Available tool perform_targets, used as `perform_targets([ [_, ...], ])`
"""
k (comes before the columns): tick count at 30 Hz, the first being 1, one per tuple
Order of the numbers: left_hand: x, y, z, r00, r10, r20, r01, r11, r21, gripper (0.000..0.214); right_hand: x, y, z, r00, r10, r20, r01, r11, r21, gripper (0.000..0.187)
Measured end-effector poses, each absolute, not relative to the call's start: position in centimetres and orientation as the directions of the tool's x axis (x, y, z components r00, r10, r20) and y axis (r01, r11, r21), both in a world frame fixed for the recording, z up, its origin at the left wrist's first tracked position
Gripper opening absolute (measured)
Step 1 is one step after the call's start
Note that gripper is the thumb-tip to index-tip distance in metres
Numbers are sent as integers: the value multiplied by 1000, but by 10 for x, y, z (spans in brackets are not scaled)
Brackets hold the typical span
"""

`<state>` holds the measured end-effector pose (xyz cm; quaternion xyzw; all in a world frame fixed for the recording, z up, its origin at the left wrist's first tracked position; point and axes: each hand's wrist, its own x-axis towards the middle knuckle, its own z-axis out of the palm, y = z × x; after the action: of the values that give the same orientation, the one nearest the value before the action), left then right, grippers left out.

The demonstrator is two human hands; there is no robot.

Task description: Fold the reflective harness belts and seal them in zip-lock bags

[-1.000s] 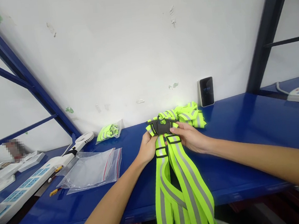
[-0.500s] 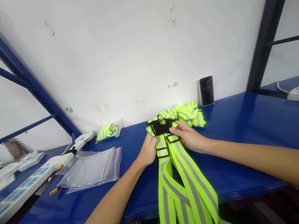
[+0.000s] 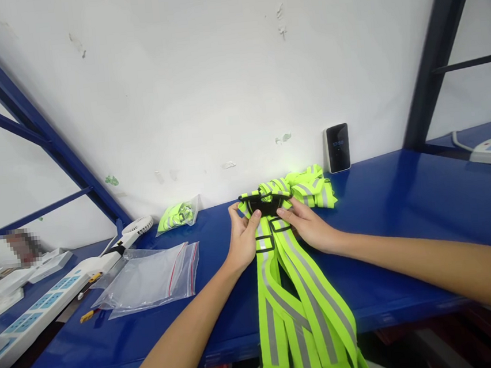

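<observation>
The left hand (image 3: 244, 236) and right hand (image 3: 308, 227) were both closed on a black plastic buckle (image 3: 265, 205) at 12 o'clock, pinching it from either side. Held up that way, the neon-yellow reflective webbing straps (image 3: 282, 296) fell at 6 o'clock over the glossy blue bench (image 3: 389, 286), with a clear zip bag (image 3: 148, 280) at 9 o'clock.
</observation>
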<state>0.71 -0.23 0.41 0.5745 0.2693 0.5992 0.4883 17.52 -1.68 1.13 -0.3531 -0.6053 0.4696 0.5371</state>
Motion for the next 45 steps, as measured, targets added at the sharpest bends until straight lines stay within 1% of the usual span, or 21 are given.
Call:
perform_targets([
  [2, 8, -3, 7, 118, 895, 429, -279, -385, 880, 41, 175, -17, 11, -156, 934, 320, -85, 310, -947, 20],
  [5, 7, -5, 12, 86, 872, 482, -178, -463, 869, 34, 175, -17, 11, -160, 937, 311, -126, 293, -948, 22],
  [7, 6, -6, 15, 89, 865, 495, -122, -484, 867, 32, 175, -18, 12, -168, 941, 292, -157, 267, -951, 25],
  [12, 4, -9, 21, 123, 904, 409, -150, -390, 908, 39, 176, -18, 15, -155, 968, 199, -275, 151, -950, 37],
  [14, 4, -9, 21, 123, 916, 382, -160, -361, 919, 43, 176, -19, 17, -134, 972, 191, -330, 137, -934, 41],
  [16, 5, -8, 21, 130, 923, 361, -163, -339, 926, 46, 176, -20, 19, -101, 974, 204, -356, 156, -921, 42],
  [23, 4, -7, 19, 139, 926, 350, -161, -328, 931, 44, 178, -16, 20, 31, 960, 278, -302, 274, -913, 38],
  [27, 2, -8, 19, 134, 932, 336, -148, -317, 937, 42, 180, -17, 21, -21, 960, 280, -249, 266, -931, 32],
  [30, 2, -6, 19, 170, 933, 317, -140, -295, 945, 41, 182, -16, 19, -59, 957, 283, -222, 264, -939, 29],
  [32, 2, -5, 17, 193, 924, 329, -125, -309, 943, 41, 183, -14, 16, -74, 954, 292, -215, 271, -938, 27],
  [34, 3, -3, 14, 214, 903, 372, -120, -354, 928, 41, 183, -12, 12, -76, 951, 301, -205, 281, -938, 26],
  [37, 5, -1, 9, 216, 871, 442, -105, -429, 897, 41, 180, -8, 7, -29, 952, 306, -230, 292, -928, 25],
  [40, 5, -2, 4, 166, 864, 476, -32, -478, 878, 42, 176, -7, 4, 4, 964, 265, -292, 255, -922, 34],
  [43, 4, -4, 0, 116, 861, 496, 11, -500, 866, 43, 173, -10, 7, -48, 972, 230, -343, 200, -918, 39],
  [45, 5, -4, 0, 86, 859, 505, 12, -508, 861, 45, 172, -14, 13, -86, 974, 207, -384, 160, -909, 47],
])
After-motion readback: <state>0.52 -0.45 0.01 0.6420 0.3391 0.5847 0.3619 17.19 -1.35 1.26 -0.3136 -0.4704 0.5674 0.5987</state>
